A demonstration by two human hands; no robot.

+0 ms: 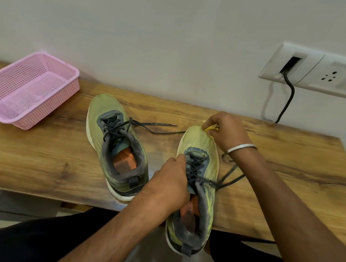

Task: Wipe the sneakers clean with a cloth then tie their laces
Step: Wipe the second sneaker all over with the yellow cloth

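The right-hand sneaker [196, 178] lies between the 2 hands, its heel hanging off the near edge of the wooden table [284, 168] and its toe pointing away. It looks light, with a soft mesh upper that would dent under a thumb, a firmer pale sole, and a padded grey collar. The left hand [169, 181] grips it at the inner side of the lace panel, fingers curled over the upper. That seems the sensible hold, since the laced midfoot is stiffer than the toe.

At the toe, the right hand [225, 131] pinches a small yellow cloth [211, 127] against the mesh; the cloth is limp and mostly hidden inside the fist. Wiping there should need only light pressure, as the mesh gives.

Its dark laces [227, 178] trail loose under the right wrist, thin and floppy, not yet tied.

Left of the left hand, just beside it, stands the 2nd sneaker [116, 145], dustier at the collar, its untied laces [157, 126] running across the table toward the right hand. Well beyond it to the left sits a pink basket [24, 90]. Above the right hand, a wall socket panel [331, 73] holds a dark cable [287, 98].
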